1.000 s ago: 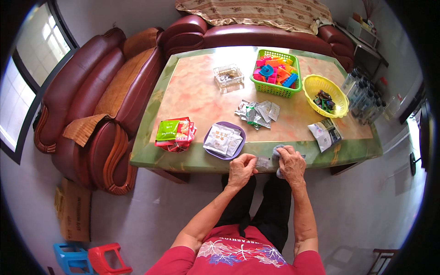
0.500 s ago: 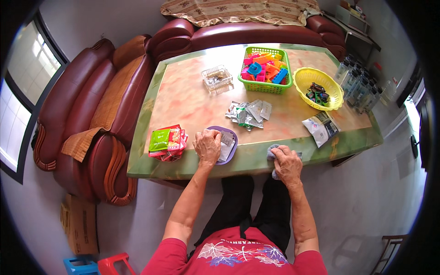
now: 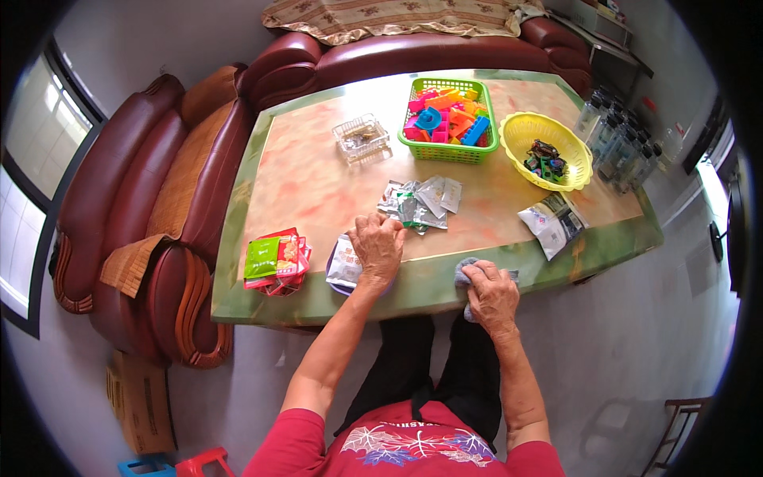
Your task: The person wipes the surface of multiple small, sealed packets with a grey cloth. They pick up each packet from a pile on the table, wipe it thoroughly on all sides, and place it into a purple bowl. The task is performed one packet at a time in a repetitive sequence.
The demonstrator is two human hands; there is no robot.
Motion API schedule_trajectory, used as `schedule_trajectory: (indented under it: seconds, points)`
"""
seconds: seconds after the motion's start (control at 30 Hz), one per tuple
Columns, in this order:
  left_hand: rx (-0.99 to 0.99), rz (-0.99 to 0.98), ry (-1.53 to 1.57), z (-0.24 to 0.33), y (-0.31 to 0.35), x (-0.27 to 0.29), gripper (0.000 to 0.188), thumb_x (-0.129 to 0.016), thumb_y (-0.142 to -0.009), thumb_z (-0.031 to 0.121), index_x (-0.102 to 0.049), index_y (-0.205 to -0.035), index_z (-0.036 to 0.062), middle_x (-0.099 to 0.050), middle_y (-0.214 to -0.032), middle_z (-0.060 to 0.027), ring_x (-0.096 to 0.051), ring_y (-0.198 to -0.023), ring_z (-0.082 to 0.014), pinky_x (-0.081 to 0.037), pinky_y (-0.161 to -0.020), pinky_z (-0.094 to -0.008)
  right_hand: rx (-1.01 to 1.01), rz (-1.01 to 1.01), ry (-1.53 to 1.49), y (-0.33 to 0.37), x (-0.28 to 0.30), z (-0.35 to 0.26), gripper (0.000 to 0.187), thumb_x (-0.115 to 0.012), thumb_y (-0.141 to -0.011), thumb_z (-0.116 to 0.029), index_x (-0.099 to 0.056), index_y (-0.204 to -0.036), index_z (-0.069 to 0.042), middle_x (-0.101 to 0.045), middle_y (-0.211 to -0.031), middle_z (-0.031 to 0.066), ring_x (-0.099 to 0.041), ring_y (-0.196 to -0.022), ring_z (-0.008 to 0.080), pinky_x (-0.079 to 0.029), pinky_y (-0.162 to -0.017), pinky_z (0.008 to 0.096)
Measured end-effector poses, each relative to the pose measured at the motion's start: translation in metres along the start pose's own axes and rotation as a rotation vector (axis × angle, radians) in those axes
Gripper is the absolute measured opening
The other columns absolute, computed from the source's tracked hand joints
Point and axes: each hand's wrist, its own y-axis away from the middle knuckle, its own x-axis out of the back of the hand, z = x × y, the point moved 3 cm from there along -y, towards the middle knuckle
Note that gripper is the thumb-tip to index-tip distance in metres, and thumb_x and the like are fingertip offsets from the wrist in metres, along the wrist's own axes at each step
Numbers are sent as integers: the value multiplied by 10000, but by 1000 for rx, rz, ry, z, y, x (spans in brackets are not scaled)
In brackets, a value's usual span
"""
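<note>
Left hand [image 3: 377,248] over the tray, right hand [image 3: 493,296] on a cloth.
The left hand covers part of the purple tray [image 3: 343,291] and its white packets [image 3: 343,265], its fingers near the silver sachets [image 3: 429,200]; whether its grip is spread or pinching I cannot tell. The right grip is closed around the grey cloth [image 3: 462,275] at the worktop's [image 3: 306,191] near edge. Red packets [image 3: 288,265] lie left of the tray.
</note>
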Motion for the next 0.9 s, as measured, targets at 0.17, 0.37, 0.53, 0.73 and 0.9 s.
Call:
schedule_trajectory:
  seconds: [0.17,0.37,0.53,0.73,0.9]
  points:
    - [-56,29,-14,22,-24,-33,327,-784,-722,258,-708,-1031,178,-600,-1013,-18,-507,-1009,-245,-382,-839,-430,2,3,-9,0,0,0,336,-698,-732,-152,-688,-1054,-248,-614,-1109,-42,-584,-834,232,-485,-701,394]
    - [-20,-108,-119,34,-57,-64,522,-791,-680,411,-686,-1114,139,-585,-1063,-60,-493,-1047,-261,-380,-857,-435,-16,8,-22,1,2,0,311,-698,-738,-178,-699,-1040,-249,-621,-1113,-43,-590,-837,228,-481,-705,393]
    - [6,-130,-86,33,-63,-70,522,-784,-652,418,-698,-1096,157,-589,-1076,-63,-490,-1062,-264,-356,-889,-435,-14,23,-43,1,2,1,299,-695,-742,-178,-699,-1033,-244,-626,-1110,-40,-591,-832,232,-477,-689,401]
    - [-132,-70,37,57,-63,-73,402,-790,-653,334,-727,-1008,156,-586,-1106,-76,-481,-1092,-271,-342,-897,-450,-9,55,-42,1,2,2,292,-697,-736,-173,-700,-1020,-243,-631,-1092,-43,-584,-819,236,-473,-683,401]
    - [-122,-134,-24,70,-60,-84,308,-786,-653,252,-733,-942,161,-585,-1091,-65,-474,-1099,-272,-343,-881,-453,-22,47,-55,3,2,0,296,-698,-731,-171,-700,-1018,-245,-632,-1092,-42,-583,-816,235,-472,-681,400]
